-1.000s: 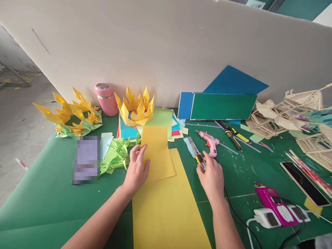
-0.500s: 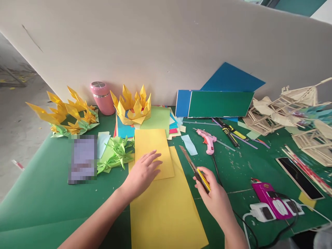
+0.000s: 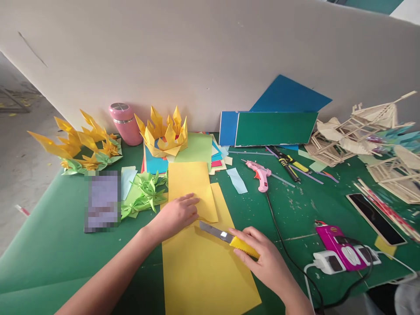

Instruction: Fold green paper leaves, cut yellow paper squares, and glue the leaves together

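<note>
My left hand (image 3: 182, 213) lies on a smaller yellow paper (image 3: 192, 181), fingers slightly bent and resting on it. Its lower edge bulges up a little beside those fingers. Beneath is a larger yellow sheet (image 3: 210, 271). My right hand (image 3: 259, 251) is closed around the yellow handle of a utility knife (image 3: 244, 246). The knife's long blade points left, its tip at the lower edge of the smaller paper near my left fingers. Whether the blade is inside a fold, I cannot tell.
Folded yellow crowns (image 3: 166, 135) and green paper flowers (image 3: 144, 194) lie left and behind. A pink glue gun (image 3: 260, 174), its black cord, and a magenta power strip (image 3: 341, 247) are on the right. Wooden stick models (image 3: 348, 135) and a phone (image 3: 376, 218) lie farther right.
My right hand has swung the knife left and down, from upright beside the paper to its lower edge. My left hand has shifted slightly, fingers more bent.
</note>
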Demonstrator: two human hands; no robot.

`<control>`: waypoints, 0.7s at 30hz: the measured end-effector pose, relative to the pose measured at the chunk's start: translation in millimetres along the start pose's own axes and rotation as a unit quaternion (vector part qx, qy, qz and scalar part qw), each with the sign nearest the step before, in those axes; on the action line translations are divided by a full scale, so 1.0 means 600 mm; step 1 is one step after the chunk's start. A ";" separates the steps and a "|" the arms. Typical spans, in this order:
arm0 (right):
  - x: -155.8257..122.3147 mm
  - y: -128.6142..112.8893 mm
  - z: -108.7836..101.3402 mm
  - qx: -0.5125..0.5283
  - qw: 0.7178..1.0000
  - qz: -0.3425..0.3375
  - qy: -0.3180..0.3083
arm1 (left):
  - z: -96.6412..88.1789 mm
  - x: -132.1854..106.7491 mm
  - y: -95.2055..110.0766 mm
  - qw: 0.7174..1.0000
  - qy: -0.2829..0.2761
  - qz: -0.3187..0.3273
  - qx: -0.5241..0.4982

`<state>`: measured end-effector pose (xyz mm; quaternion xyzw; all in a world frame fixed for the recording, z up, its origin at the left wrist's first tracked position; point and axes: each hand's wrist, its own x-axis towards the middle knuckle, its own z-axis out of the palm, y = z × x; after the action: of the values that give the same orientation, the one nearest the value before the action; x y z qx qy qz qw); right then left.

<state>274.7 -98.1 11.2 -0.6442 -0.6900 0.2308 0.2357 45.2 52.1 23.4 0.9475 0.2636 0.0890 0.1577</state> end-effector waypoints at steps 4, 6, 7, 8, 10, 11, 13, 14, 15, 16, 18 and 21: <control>0.004 0.003 0.002 -0.032 0.999 -0.008 -0.003 | 0.005 0.004 0.001 0.999 0.047 -0.008 -0.016; 0.007 0.003 0.004 -0.055 0.998 -0.009 0.001 | 0.008 0.005 0.003 0.997 0.065 -0.021 -0.024; 0.009 0.003 0.005 -0.069 0.998 -0.008 0.005 | 0.009 0.005 0.005 0.997 0.070 -0.027 -0.028; 0.010 0.003 0.006 -0.084 0.996 -0.007 0.009 | 0.009 0.004 0.006 0.996 0.073 -0.034 -0.031; 0.014 0.001 0.010 -0.108 0.994 -0.007 0.011 | 0.006 0.002 0.010 0.996 0.069 -0.052 -0.038; 0.015 -0.001 0.012 -0.115 0.993 -0.009 0.011 | 0.003 0.001 0.012 0.996 0.060 -0.061 -0.040; 0.019 -0.008 0.017 -0.123 0.992 -0.012 0.015 | -0.003 0.001 0.015 0.996 0.036 -0.070 -0.042; 0.020 -0.012 0.020 -0.124 0.992 -0.012 0.020 | -0.006 0.002 0.017 0.996 0.027 -0.071 -0.040; 0.022 -0.016 0.023 -0.126 0.992 -0.011 0.026 | -0.007 0.005 0.018 0.997 0.022 -0.070 -0.037; 0.023 -0.020 0.027 -0.128 0.991 -0.012 0.033 | -0.006 0.009 0.019 0.997 0.024 -0.069 -0.033; 0.025 -0.026 0.034 -0.137 0.989 -0.017 0.050 | 0.001 0.021 0.019 0.997 0.038 -0.072 -0.015; 0.023 -0.030 0.046 -0.156 0.984 -0.022 0.084 | 0.022 0.043 0.017 0.994 0.046 -0.092 0.035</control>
<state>242.5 -85.9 1.5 -0.6744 -0.7097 0.0604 0.1943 75.0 54.3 16.6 0.9193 0.3591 0.1079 0.1197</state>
